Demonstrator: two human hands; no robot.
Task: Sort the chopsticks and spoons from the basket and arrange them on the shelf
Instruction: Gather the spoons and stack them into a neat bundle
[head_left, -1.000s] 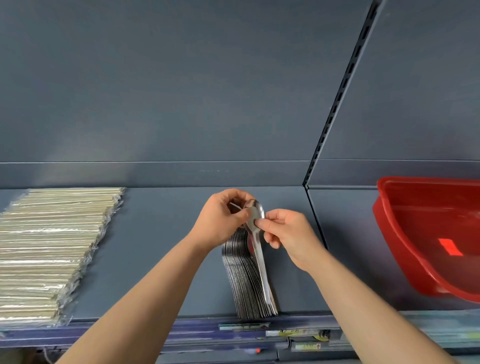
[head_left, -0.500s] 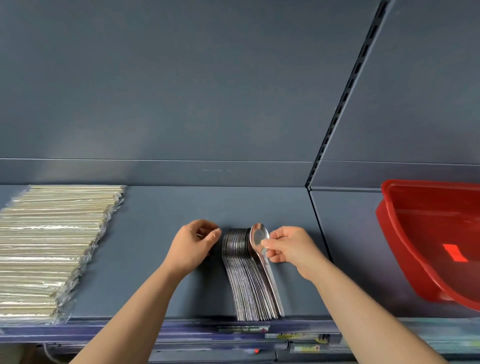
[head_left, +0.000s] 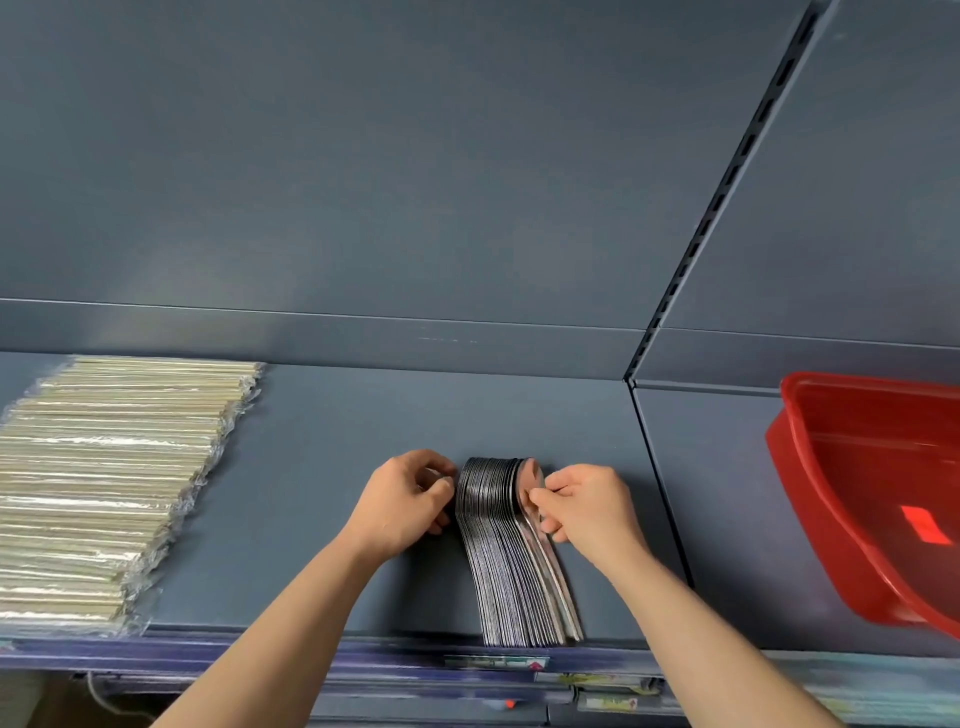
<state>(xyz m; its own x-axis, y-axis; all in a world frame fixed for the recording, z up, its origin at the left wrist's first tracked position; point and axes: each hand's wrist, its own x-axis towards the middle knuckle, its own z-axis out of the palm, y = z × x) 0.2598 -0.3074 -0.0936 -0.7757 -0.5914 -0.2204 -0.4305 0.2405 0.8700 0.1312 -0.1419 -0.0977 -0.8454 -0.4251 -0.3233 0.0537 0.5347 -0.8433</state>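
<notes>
I am seeing the spoon (head_left: 527, 480), lifted above the shelf (head_left: 337, 441) a second ago, now standing at the right end of the row of spoons (head_left: 493, 545), with the right hand (head_left: 587, 501) pinching its bowl. The left hand (head_left: 405, 499) is pressing curled against the row's left end; I cannot tell whether it is gripping anything. With the wrapped chopsticks (head_left: 104, 483) lying at the left, I am judging the sorting nearly done.

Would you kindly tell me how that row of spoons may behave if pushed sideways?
The row of spoons stands on edge, braced between the left hand and right hand, so unsupported it would probably topple or fan out. The shiny metal looks stiff and likely slippery, so spoons may slide apart on the smooth shelf.
</notes>
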